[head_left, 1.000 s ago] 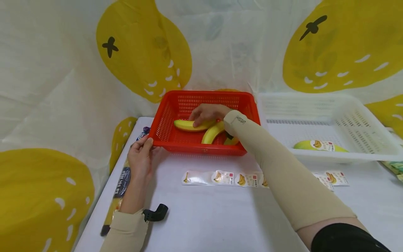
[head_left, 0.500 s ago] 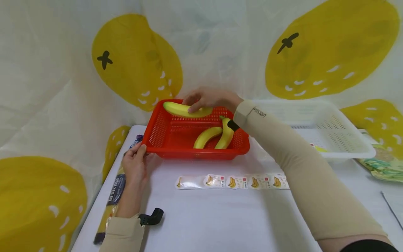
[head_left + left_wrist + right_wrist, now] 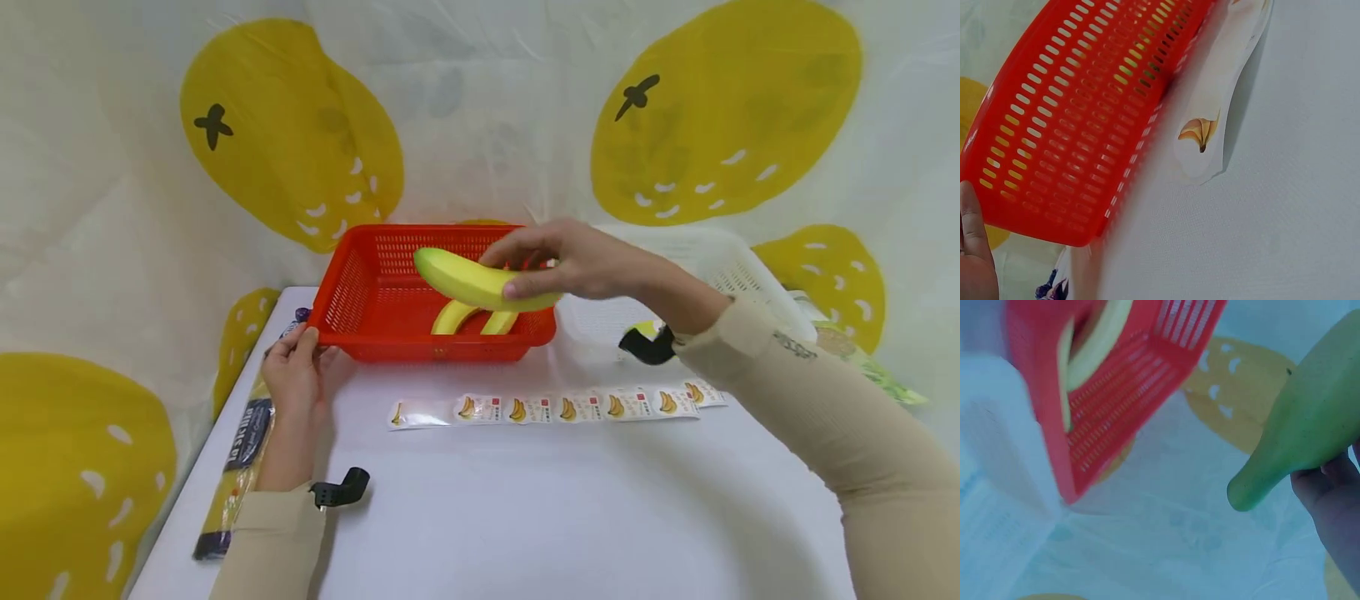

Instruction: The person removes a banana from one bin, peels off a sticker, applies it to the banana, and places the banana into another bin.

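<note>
My right hand [image 3: 573, 262] grips a yellow-green banana [image 3: 472, 282] in the air above the front right of the red basket [image 3: 352, 292]; the right wrist view shows that banana [image 3: 1310, 437] close up with a finger under it. Two more bananas [image 3: 468, 318] lie inside the basket. My left hand [image 3: 292, 379] holds the basket's front left corner, its thumb on the rim. In the left wrist view the basket wall [image 3: 1085, 119] fills the frame, with a fingertip [image 3: 975, 250] at its lower left.
A strip of banana stickers [image 3: 547, 408] lies on the white table in front of the basket. A white basket [image 3: 720, 267] stands at the right behind my right hand. A flat dark packet [image 3: 240, 450] lies along the table's left edge.
My right hand has lifted one banana out of the red basket and carried it toward me and to the right. The left hand has stayed on the basket corner.
</note>
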A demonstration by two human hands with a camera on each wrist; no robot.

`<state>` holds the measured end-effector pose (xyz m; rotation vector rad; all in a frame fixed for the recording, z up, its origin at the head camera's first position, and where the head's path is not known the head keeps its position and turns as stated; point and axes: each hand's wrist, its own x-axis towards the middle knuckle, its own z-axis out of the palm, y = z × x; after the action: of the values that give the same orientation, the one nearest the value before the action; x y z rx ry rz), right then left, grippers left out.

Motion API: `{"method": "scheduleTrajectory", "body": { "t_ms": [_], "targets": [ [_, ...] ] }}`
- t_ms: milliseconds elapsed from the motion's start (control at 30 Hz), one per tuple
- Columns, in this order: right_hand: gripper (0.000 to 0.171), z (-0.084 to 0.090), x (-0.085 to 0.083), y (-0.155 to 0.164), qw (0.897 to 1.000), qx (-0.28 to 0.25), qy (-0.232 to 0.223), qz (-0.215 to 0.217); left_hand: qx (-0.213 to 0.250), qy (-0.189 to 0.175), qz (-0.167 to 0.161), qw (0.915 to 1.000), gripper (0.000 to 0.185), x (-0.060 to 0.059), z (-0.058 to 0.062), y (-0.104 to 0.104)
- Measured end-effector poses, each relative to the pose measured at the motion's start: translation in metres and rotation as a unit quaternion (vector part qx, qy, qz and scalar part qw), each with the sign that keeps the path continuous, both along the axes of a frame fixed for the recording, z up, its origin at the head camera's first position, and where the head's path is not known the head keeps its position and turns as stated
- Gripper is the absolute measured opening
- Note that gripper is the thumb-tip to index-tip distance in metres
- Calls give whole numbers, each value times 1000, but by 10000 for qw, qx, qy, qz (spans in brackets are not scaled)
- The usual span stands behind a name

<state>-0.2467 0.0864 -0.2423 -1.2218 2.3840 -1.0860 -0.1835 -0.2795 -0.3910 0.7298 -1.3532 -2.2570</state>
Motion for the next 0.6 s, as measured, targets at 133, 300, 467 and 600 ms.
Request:
{"method": "scheduleTrajectory", "body": {
  "t_ms": [133, 300, 467, 600],
  "targets": [
    [37, -23, 40, 28, 9998, -100, -172, 18, 36, -30, 2, 10000, 35, -5, 2, -3],
    [34, -76, 76, 49, 9966, -85, -815, 77, 76, -41, -66, 9999, 42, -11, 4, -3],
    [28, -143, 82, 59, 9920, 56, -1256, 84, 219, 194, 9, 9996, 37, -16, 4, -2],
    [30, -168, 81, 60, 9900, 366, -1359, -49, 323, 304, 83, 9990, 34, -15, 3, -2]
  ]
}}
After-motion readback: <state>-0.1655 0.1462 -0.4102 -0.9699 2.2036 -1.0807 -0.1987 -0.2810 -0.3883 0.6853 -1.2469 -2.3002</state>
